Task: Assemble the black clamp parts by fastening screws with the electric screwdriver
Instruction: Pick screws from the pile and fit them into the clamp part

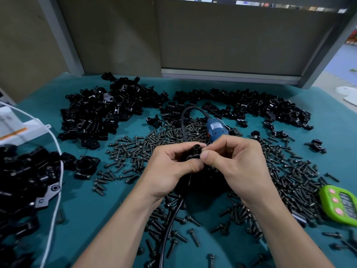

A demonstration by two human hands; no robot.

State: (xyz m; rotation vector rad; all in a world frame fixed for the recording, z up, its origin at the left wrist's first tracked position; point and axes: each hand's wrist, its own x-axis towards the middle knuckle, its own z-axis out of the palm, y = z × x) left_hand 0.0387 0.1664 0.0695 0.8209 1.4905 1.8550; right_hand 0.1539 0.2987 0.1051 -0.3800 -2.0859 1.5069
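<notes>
1. The left hand (170, 163) curls its fingers and thumb round a small black clamp part (194, 152), held above the middle of the teal mat (92, 219).
2. The right hand (237, 161) pinches the same part from the right with curled thumb and forefinger.
3. The part is dark and glossy, with a round socket showing on top; the fingers hide the rest of it.
4. The blue electric screwdriver (216, 129) lies just beyond the hands on the loose screws (135, 151).
5. Heaps of clamp parts (100, 113) lie far left.

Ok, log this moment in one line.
left hand grips black clamp part | right hand pinches it | electric screwdriver lies unheld among screws
</notes>
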